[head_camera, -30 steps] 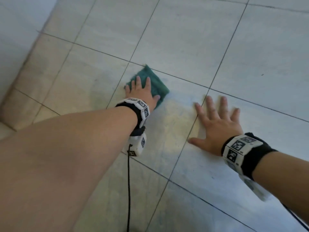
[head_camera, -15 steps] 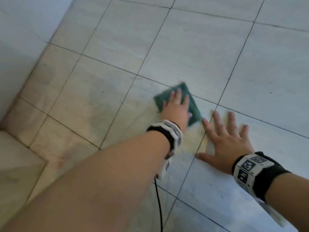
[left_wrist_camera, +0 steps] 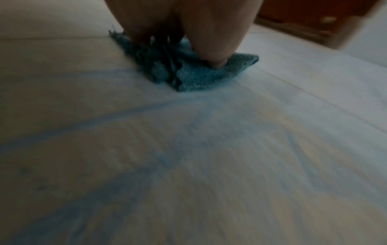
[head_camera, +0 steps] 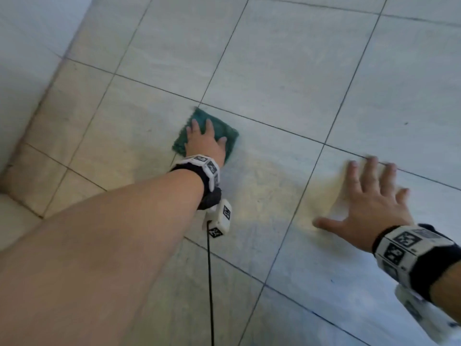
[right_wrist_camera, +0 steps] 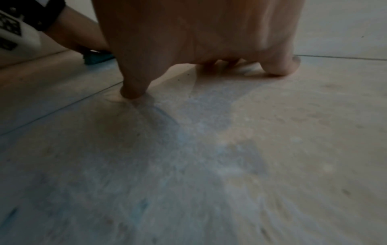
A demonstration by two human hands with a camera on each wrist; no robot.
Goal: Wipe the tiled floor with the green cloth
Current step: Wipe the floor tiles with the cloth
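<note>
Two hands on tiled floor (head_camera: 287, 66), left grip (head_camera: 204, 143) flat atop green cloth (head_camera: 219, 128), right grip (head_camera: 371, 208) splayed, well apart

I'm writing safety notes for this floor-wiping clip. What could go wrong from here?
The right hand is propped flat on the tiled floor, whose sheen may be moisture; it might slip. The black cable hanging from the left wrist trails near the wiping path and could snag. The green cloth looks bunched under the left hand, so it may wipe unevenly.

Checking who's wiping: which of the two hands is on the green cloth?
The left hand presses on the green cloth; the right hand lies spread on bare tile.
</note>
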